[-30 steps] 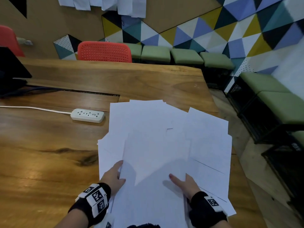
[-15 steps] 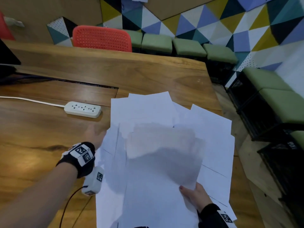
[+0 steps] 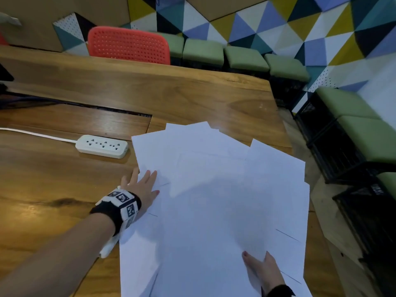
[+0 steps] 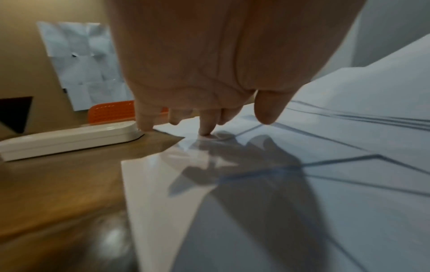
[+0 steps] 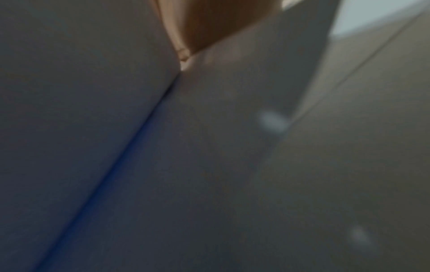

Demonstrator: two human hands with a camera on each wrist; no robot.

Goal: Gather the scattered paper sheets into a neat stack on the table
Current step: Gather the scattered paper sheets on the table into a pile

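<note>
Several white paper sheets (image 3: 214, 211) lie fanned and overlapping on the right part of the wooden table (image 3: 53, 179). My left hand (image 3: 141, 185) lies flat on the left edge of the spread, fingers straight. In the left wrist view, the left hand (image 4: 209, 125) has a fingertip (image 4: 206, 133) pressing a sheet (image 4: 302, 184). My right hand (image 3: 260, 269) is at the near right and pinches the lower edge of the top sheet between thumb and fingers. That sheet is slightly raised and casts a shadow. The right wrist view is dark and blurred, showing only paper (image 5: 232, 147) close up.
A white power strip (image 3: 101, 146) with its cord lies just left of the sheets, close to my left fingers. The table's right edge (image 3: 285, 136) runs beside the spread, with floor beyond. A red chair (image 3: 128, 46) and green stools (image 3: 246, 56) stand behind the table.
My left hand has reached forward from the near edge and now rests on the sheets' left side. The sheet lifted by my right hand has come down closer to the pile.
</note>
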